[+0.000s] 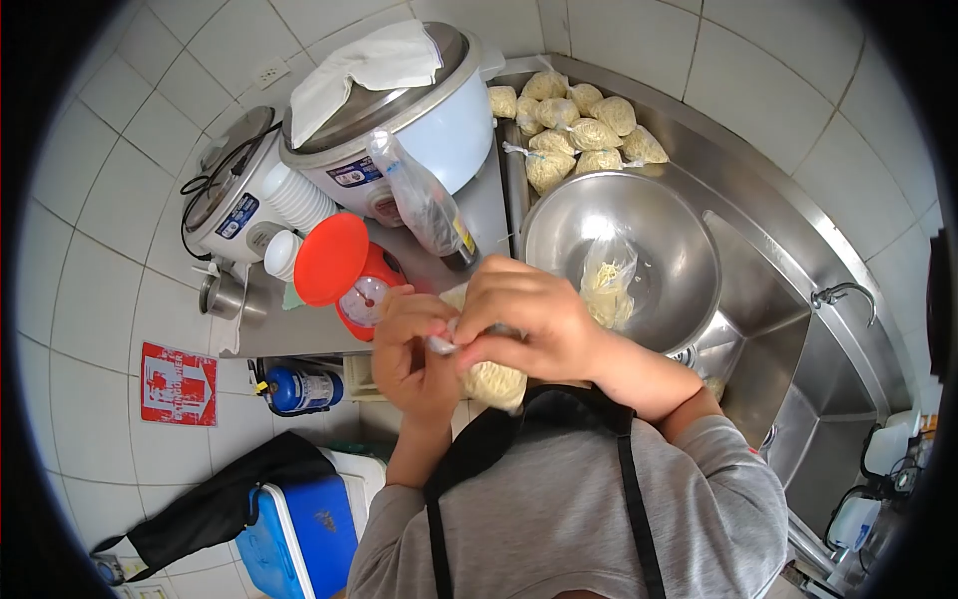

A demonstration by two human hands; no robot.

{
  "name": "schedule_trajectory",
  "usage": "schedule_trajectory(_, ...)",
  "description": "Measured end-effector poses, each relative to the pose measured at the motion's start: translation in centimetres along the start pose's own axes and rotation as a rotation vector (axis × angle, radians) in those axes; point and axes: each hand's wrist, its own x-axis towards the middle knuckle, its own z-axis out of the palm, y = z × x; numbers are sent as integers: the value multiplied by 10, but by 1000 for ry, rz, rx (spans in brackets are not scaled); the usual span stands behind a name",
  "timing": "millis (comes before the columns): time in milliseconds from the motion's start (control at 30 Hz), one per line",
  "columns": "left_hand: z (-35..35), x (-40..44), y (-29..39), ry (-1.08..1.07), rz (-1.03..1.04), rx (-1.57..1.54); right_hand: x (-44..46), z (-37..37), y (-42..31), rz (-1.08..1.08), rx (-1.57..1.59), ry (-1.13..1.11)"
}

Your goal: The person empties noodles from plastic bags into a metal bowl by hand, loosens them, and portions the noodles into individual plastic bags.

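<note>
Both hands meet in front of my chest at the twisted neck of a clear plastic bag of noodles (496, 384), packed with pale yellow strands. The fingers of my left hand (411, 344) pinch the gathered plastic end. On the other side of the neck, my right hand (529, 309) is closed with its thumb and fingers pressed on the plastic. The bag's full part hangs below my fingers, partly covered by them. Beyond my right hand, a large steel bowl (679, 235) holds another bag (609, 290) with some strands inside, its top loose.
Several filled, tied bags (594, 135) are piled behind the bowl by the sink (763, 344). To the left stand a red dial scale (364, 290), stacked white cups (299, 200), a plastic-wrapped bottle (424, 205) and two rice cookers. A blue cooler (324, 524) sits low at left.
</note>
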Motion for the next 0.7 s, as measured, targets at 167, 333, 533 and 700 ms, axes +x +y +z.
schedule_trajectory(167, -4, -5, -12, -41, -1, -310, 9, -7, 1, 96, 184, -63)
schedule_trajectory(333, 7, -11, -12, -84, -149, -493, 15, -22, -4, 121, 80, -117)
schedule_trajectory(533, 27, -3, -16, -242, -158, -539, 16, -40, -12, 104, -81, -147)
schedule_trajectory(700, 56, 0, -25, -388, -379, -432, 12, -70, -8, 188, -224, -113)
